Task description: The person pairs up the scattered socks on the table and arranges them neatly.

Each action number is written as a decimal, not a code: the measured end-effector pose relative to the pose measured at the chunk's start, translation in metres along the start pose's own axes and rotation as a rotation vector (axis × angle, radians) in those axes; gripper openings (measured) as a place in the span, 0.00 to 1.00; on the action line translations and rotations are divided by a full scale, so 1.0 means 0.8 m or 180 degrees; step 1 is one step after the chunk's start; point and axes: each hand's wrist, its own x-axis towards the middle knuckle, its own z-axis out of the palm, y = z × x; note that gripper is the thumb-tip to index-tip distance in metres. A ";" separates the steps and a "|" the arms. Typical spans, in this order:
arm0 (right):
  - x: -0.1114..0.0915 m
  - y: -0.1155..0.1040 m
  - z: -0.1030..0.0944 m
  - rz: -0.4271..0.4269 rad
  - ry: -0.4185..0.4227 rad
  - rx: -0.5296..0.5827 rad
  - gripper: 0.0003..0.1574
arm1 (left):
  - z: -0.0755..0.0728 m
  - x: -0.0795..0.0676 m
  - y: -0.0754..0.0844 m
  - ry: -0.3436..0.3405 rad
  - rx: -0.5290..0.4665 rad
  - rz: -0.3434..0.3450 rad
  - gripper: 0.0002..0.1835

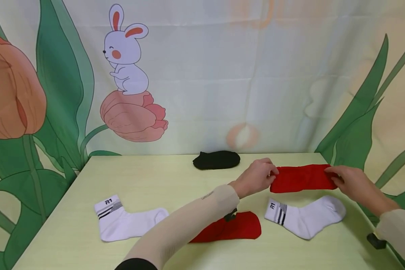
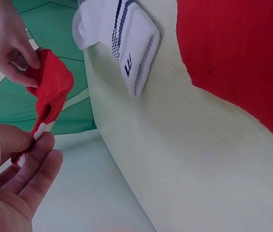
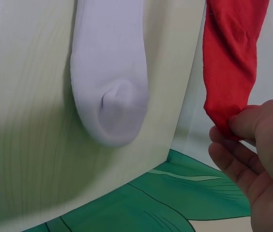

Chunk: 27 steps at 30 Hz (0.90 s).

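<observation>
A red sock (image 1: pixel 302 178) is stretched between both hands above the back right of the table. My left hand (image 1: pixel 257 175) pinches its left end, where a bit of white shows at the opening in the left wrist view (image 2: pixel 43 129). The opposite end is pinched between thumb and fingers of my right hand (image 1: pixel 357 184). Just in front of it lies a white sock (image 1: pixel 307 217) with black stripes at its cuff. Beneath my left forearm is another red sock (image 1: pixel 239 228), partly hidden by the sleeve.
Toward the left of the table (image 1: pixel 67 232) lies a second white striped sock (image 1: pixel 131 223), its toe end meeting the left sleeve in view. One black sock (image 1: pixel 216 160) rests at the back edge. A printed curtain (image 1: pixel 202 75) hangs behind the table.
</observation>
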 end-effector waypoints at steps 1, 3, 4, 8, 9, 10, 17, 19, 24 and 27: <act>0.000 0.000 0.000 -0.0005 -0.0008 0.0009 0.19 | 0.000 0.000 0.000 0.0000 0.0000 0.0000 0.10; 0.000 -0.001 -0.002 -0.0017 -0.0003 0.0000 0.20 | -0.002 -0.001 0.000 -0.0011 0.0004 0.0003 0.10; 0.000 -0.001 -0.002 -0.0012 -0.0010 0.0005 0.20 | -0.002 -0.001 0.000 -0.0020 -0.0005 0.0002 0.10; 0.001 -0.004 -0.004 0.0010 -0.0031 0.0021 0.19 | -0.006 -0.004 0.000 -0.0030 -0.0031 0.0007 0.10; 0.001 -0.004 -0.005 0.0012 -0.0041 0.0035 0.19 | -0.007 -0.004 0.000 -0.0027 -0.0039 0.0012 0.11; 0.001 -0.005 -0.006 0.0010 -0.0044 0.0040 0.19 | -0.007 -0.005 -0.001 -0.0020 -0.0038 0.0021 0.11; 0.003 -0.011 -0.008 -0.0062 -0.0009 0.0069 0.21 | -0.013 -0.011 -0.003 0.0037 -0.0053 0.0068 0.10; 0.004 -0.012 -0.008 -0.0089 0.0012 0.0061 0.22 | -0.014 -0.013 -0.004 0.0044 -0.0055 0.0054 0.10; 0.004 -0.016 -0.009 -0.0172 0.0100 0.0087 0.22 | -0.017 -0.019 -0.007 0.0067 -0.0070 0.0051 0.10; 0.004 -0.020 -0.010 -0.0235 0.0198 0.0085 0.22 | -0.020 -0.024 -0.008 0.0096 -0.0096 0.0071 0.10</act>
